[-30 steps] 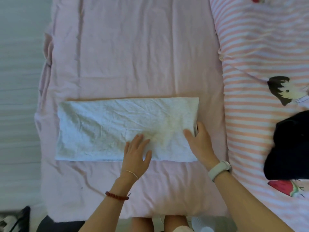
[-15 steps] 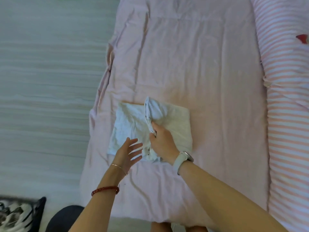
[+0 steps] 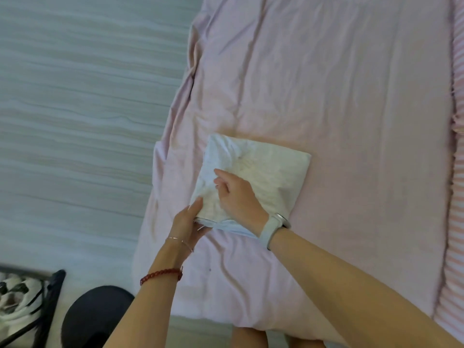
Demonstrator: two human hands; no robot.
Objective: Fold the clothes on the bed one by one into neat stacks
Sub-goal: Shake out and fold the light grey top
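A white garment [image 3: 273, 169], folded into a roughly square bundle, lies on the pink bed sheet [image 3: 339, 96] near the bed's left edge. My left hand [image 3: 187, 223] grips the bundle's near-left corner, with the thumb on top and the fingers under the edge. My right hand [image 3: 238, 197], a white watch on its wrist, lies on top of the bundle with its fingers bent and pressing into the cloth.
A pink-and-white striped duvet [image 3: 458, 184] runs along the bed's right side. Pale wood floor [image 3: 75, 121] lies to the left. A dark round object [image 3: 95, 315] and a black-framed basket with patterned cloth [image 3: 22, 297] stand at the bottom left.
The long white strip has been folded over leftward by my right hand into a compact square. My left hand has moved from hovering to holding the near corner. The view has shifted left.
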